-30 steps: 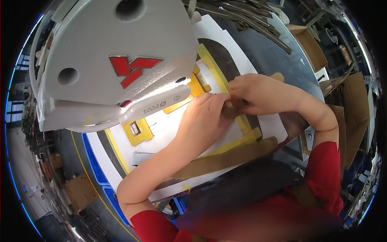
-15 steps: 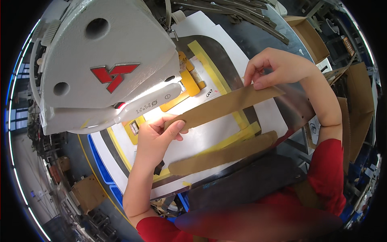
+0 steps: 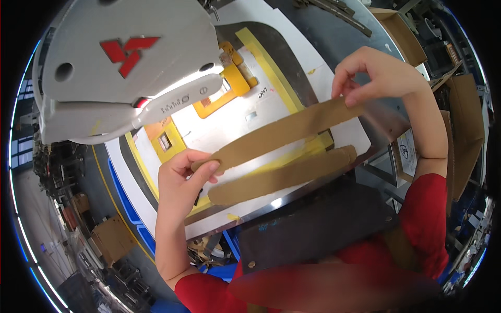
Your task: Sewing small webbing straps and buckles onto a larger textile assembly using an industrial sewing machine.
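A long olive-brown fabric strip (image 3: pixel 279 133) hangs between my hands, above the white work surface (image 3: pixel 209 228). My left hand (image 3: pixel 180 182) pinches its left end between thumb and fingers. At the far right, my right hand (image 3: pixel 378 73) pinches the other end. Just nearer to me, a second olive-brown strip (image 3: pixel 282 178) lies flat along the front of the surface, touched by neither hand. Beyond the held strip, yellow plates (image 3: pixel 224 99) and a yellow block (image 3: pixel 166 140) sit beneath the machine head.
The large grey sewing machine head (image 3: pixel 125 62) fills the upper left. Yellow tape (image 3: pixel 269 68) borders the work area. More dark strips with zippers (image 3: pixel 344 15) lie at the back. Cardboard boxes (image 3: pixel 462 125) stand to the right, and a blue bin (image 3: pixel 122 190) is at the left.
The view has shifted, so the machine sits higher and further left. My hands are further apart, and more of the held strip shows between them. Both still pinch it.
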The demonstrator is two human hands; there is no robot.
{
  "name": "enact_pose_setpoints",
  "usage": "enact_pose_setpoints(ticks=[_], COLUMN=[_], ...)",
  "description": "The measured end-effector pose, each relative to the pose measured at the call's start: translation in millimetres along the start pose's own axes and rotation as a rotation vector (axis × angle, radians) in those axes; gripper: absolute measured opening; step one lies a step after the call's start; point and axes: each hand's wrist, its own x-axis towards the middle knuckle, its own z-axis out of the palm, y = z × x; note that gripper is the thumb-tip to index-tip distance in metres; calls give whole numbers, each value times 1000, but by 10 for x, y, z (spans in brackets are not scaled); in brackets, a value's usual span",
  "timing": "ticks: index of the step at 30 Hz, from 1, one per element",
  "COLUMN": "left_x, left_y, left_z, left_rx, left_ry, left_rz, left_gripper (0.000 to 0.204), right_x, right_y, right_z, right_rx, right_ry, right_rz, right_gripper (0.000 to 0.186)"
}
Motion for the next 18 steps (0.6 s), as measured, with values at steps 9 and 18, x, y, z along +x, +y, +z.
enact_pose_setpoints(ticks=[9, 18], left_x=[-513, -533], left_y=[-304, -358], left_z=[77, 122], left_rx=[485, 464], left_ry=[0, 66], left_rz=[-84, -84], left_gripper=[12, 15], right_x=[-185, -202], right_y=[52, 96], right_z=[622, 723], right_rx=[-162, -232], right_ry=[-136, -56], right_rz=[63, 61], right_gripper=[20, 21])
